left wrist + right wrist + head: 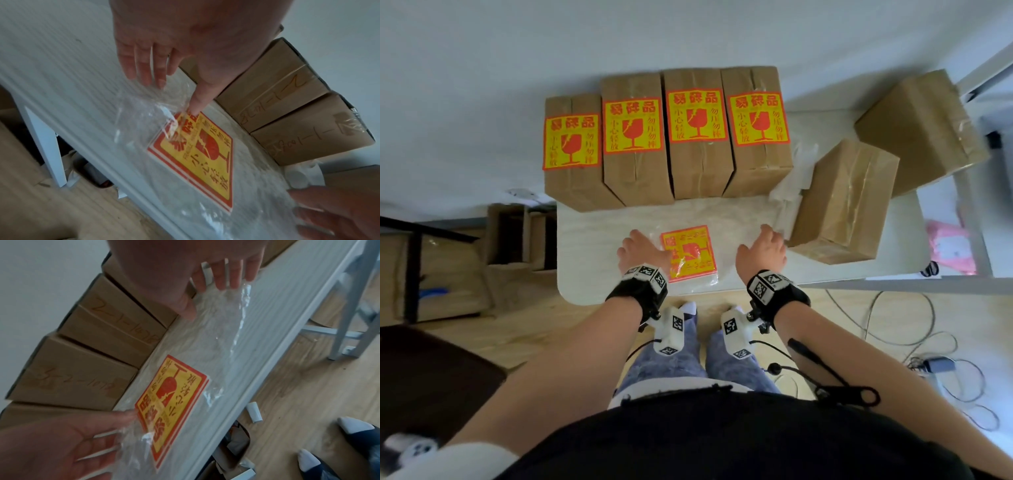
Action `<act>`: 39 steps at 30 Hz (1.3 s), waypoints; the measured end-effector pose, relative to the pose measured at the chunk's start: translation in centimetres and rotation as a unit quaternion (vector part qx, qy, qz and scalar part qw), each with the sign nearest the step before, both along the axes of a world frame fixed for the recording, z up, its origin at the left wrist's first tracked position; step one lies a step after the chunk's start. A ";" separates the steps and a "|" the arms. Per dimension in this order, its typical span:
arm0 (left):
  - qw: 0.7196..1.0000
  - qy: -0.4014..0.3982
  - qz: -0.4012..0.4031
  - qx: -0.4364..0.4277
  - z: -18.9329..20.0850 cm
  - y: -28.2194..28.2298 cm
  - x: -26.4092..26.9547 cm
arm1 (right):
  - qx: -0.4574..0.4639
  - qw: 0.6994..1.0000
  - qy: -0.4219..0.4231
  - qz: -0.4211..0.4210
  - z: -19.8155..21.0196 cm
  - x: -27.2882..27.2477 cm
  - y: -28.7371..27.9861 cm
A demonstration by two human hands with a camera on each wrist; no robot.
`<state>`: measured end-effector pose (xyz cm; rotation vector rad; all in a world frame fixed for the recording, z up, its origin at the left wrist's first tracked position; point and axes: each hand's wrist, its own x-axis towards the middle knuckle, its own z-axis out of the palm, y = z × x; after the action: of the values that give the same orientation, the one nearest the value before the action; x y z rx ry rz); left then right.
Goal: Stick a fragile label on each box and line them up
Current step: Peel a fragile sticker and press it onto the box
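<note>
Nearest you, the pack of labels (690,255) lies flat on the bench (592,246) in a clear plastic sleeve (144,112), between your two hands. Your left hand (638,253) is at the pack's left edge, fingers (144,68) straight and released, the index tip pressing through the plastic onto the corner of the top label. Your right hand (762,255) is just right of the pack, fingers (226,274) also loose and gripping nothing, resting at the crinkled end of the sleeve. The left is therefore nearer the labels; I judge the next move is to get one out of the sleeve. The pack's long side runs away from you, roughly along your forearms.

The label shows a red broken goblet on yellow with 易碎品 and 小心轻放.

Beyond, four labelled boxes (667,137) stand side by side along the back, the leftmost sitting a little nearer you than the rest. Their near faces carry handwriting, too blurred to read surely. To the right, two bare boxes (846,202) await labels.
</note>
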<state>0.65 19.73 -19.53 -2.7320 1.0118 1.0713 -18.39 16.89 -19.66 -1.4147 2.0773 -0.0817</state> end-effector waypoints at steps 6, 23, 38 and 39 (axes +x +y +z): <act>0.995 0.085 0.027 -0.035 -0.8 -1.5 -0.3 | 0.025 0.979 -0.182 -0.087 -0.2 -1.5 -0.9; 0.960 0.238 0.061 -0.136 -0.8 -1.8 -3.3 | 0.142 0.966 -0.190 -0.102 -0.1 -2.8 -0.3; 0.986 0.073 0.105 -0.110 1.2 -2.7 -2.4 | -0.075 0.988 -0.134 -0.025 4.5 -5.2 -1.2; 0.985 0.064 0.106 -0.120 1.5 -2.8 -2.4 | -0.090 0.987 -0.128 -0.018 5.1 -5.2 -1.5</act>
<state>-1.80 16.97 -18.08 -3.0566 0.9362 1.2472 -23.61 15.39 -14.57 -1.3889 1.9198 -0.4531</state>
